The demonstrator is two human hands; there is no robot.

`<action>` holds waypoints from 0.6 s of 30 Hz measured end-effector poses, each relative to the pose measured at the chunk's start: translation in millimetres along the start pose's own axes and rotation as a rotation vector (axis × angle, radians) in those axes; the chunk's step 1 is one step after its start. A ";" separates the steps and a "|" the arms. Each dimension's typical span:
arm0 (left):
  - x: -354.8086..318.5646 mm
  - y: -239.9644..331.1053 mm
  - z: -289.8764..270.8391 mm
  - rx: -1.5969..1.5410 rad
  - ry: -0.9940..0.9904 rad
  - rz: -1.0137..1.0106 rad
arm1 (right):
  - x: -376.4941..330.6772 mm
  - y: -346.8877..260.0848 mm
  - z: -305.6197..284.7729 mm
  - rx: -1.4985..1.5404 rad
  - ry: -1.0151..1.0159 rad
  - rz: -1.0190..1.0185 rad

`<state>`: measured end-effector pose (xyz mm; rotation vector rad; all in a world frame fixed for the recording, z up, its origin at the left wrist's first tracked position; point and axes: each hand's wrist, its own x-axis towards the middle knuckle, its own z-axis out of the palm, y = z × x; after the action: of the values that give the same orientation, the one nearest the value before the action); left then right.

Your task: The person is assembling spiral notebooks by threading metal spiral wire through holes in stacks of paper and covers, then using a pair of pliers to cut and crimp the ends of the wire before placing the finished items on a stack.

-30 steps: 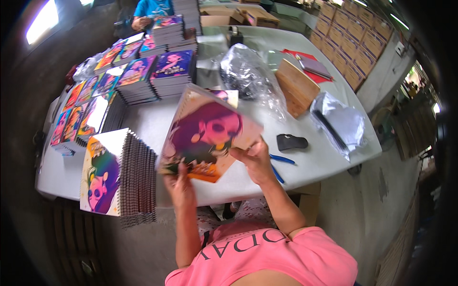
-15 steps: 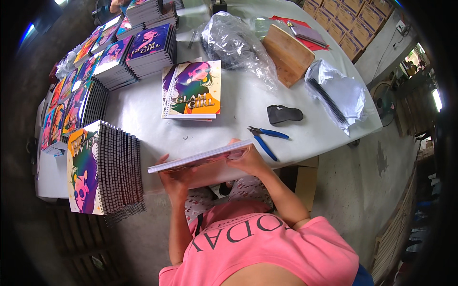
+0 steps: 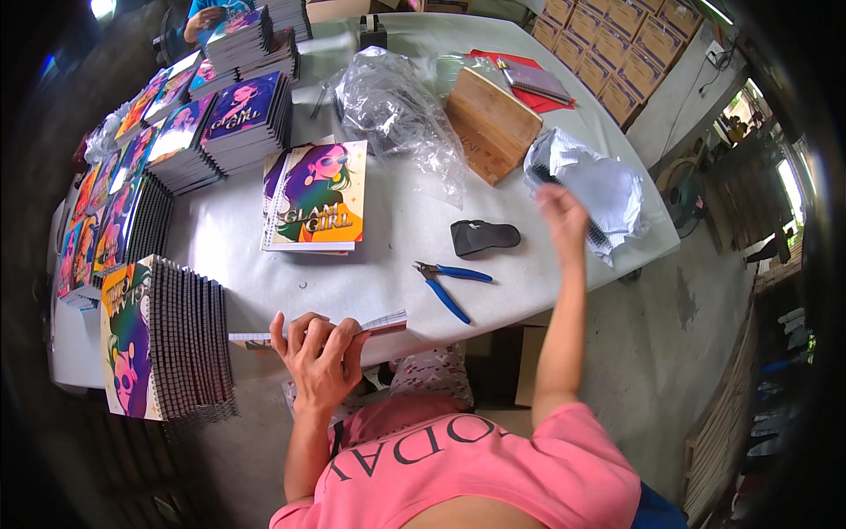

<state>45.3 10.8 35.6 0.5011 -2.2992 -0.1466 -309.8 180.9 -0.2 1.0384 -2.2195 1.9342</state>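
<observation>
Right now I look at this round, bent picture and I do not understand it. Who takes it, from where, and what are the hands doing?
A person wears the camera on the head; it looks down, and its wide lens bends straight edges. There is no machine, only two bare hands. The left hand holds an unbound notebook flat at the near edge of the white table. The right hand is raised toward a clear bag of black binding coils. On the table lie a colourful notebook pile, blue-handled pliers, a small black pouch, crumpled clear plastic and more notebook stacks at left.
</observation>
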 end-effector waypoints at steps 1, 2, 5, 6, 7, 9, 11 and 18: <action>0.9 -0.6 -0.1 0.007 0.010 0.018 | 26.5 23.4 -26.4 -0.302 0.168 0.011; 2.2 -1.6 1.6 0.006 0.023 0.039 | 43.2 52.4 -47.9 -0.683 0.232 -0.095; 3.2 -12.6 7.4 -0.008 0.045 0.057 | 57.3 97.0 -62.4 -1.137 0.116 -0.142; 3.6 -13.6 8.8 -0.010 0.047 0.063 | 60.8 103.4 -65.4 -1.170 0.032 -0.105; 3.7 -14.4 11.9 -0.019 0.068 0.069 | 71.1 98.2 -65.6 -1.212 -0.013 -0.066; 0.1 -16.1 15.8 -0.029 0.090 0.087 | 83.3 75.0 -64.5 -1.287 -0.111 0.029; -0.9 -18.8 18.1 -0.008 0.107 0.099 | 85.8 60.5 -62.6 -1.313 -0.148 -0.071; -2.0 -21.5 19.8 0.036 0.122 0.129 | 84.1 59.5 -80.2 -1.035 -0.210 -0.123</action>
<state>39.2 -9.0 14.9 0.3686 -2.2097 -0.0107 -436.0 214.0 2.3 1.1152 -2.6039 0.4320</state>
